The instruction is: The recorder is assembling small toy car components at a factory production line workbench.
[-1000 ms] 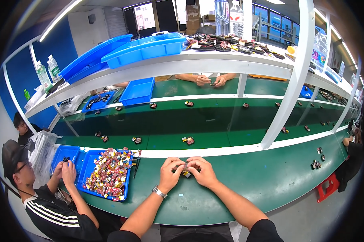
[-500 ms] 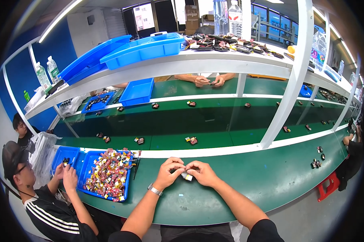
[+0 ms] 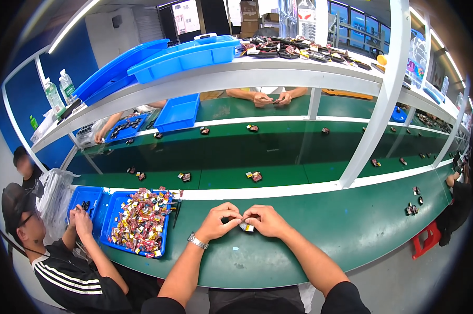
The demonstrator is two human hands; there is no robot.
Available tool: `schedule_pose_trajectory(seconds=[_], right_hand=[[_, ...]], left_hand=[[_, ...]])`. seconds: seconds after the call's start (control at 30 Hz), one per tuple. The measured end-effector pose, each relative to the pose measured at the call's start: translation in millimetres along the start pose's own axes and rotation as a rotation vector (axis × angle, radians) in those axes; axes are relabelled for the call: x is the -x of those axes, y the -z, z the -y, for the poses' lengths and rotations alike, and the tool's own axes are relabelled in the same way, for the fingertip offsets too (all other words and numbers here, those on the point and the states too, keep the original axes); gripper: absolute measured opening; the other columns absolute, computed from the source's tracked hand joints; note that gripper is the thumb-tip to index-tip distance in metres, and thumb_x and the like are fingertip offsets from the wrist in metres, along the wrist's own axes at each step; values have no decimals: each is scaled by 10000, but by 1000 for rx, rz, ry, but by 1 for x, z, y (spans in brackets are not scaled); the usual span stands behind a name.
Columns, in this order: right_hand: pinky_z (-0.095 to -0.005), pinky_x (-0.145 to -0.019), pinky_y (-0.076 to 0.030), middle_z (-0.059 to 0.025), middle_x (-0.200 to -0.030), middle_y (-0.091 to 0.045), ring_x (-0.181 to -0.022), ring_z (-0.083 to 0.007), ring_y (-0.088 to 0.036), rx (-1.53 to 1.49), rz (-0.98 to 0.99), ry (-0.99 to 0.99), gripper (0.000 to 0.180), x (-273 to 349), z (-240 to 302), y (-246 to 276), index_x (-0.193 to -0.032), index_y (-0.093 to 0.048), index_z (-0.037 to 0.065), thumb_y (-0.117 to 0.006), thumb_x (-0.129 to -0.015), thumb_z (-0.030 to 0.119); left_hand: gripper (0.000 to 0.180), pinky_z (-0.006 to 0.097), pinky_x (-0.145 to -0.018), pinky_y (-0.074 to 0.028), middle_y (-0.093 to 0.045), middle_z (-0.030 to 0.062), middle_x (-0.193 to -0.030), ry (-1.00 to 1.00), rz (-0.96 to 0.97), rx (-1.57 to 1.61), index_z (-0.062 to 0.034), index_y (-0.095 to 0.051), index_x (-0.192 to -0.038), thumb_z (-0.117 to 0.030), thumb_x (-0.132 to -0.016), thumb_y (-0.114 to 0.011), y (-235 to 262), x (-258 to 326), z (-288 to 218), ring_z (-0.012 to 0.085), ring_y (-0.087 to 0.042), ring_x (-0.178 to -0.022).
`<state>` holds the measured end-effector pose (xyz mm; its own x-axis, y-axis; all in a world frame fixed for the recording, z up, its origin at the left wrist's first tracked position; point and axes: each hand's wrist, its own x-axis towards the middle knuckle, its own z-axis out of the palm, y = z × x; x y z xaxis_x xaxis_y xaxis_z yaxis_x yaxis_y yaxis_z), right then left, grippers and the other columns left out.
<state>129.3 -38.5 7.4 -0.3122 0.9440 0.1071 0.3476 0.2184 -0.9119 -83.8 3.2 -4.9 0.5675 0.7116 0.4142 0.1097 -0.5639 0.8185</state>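
Small black-and-yellow part [image 3: 246, 226] held over green table [image 3: 352, 230].
Left hand [image 3: 219, 220] and right hand [image 3: 266, 220] both pinch it with closed fingertips.

light: bright, even, from ceiling tubes [image 3: 71, 23] | focus: sharp centre; edges bent (fisheye), dark vignette at corners

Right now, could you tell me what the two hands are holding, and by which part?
Both the left hand and right hand pinch one small yellow-and-white piece between their fingers, at opposite ends.

small part [image 3: 246, 226] mostly hidden by fingers [image 3: 231, 213], perhaps a clip — conveyor pieces [image 3: 254, 176] too small to tell
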Motion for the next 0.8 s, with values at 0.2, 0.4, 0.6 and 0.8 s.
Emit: schedule_pose_trajectory(seconds=[0.2,0.4,0.6,0.8], right_hand=[[-391,-810,-508,-128,-947,-650,-902,-313,-625,238,8,138,102,1,-4,2,-935,-657,18,-626,-858,77],[-418,-891,-478,-109,-982,-636,-995,-313,-591,356,7,204,109,1,-7,-2,-951,-657,45,-602,-865,86],[-413,-889,-478,-107,-982,-638,-995,-313,-590,360,10,200,108,1,-9,-2,-947,-654,41,-597,-867,84],[-414,-892,-476,-105,-984,-638,-999,-313,-589,353,23,189,107,2,-9,-3,-945,-656,45,-593,-869,88]], left_hand=[[46,277,-728,-498,-659,51,-878,84,96,8,-23,-721,-864,-39,-822,-710,2,-1,4,154,-626,-810],[64,275,-676,-475,-658,37,-867,78,116,24,-32,-720,-872,-79,-835,-696,2,1,8,147,-609,-770],[69,281,-687,-488,-665,46,-866,91,126,27,-19,-720,-867,-70,-828,-694,2,1,6,156,-622,-776],[70,281,-674,-495,-674,51,-861,98,124,33,-15,-722,-851,-61,-810,-688,1,2,7,153,-630,-760]])
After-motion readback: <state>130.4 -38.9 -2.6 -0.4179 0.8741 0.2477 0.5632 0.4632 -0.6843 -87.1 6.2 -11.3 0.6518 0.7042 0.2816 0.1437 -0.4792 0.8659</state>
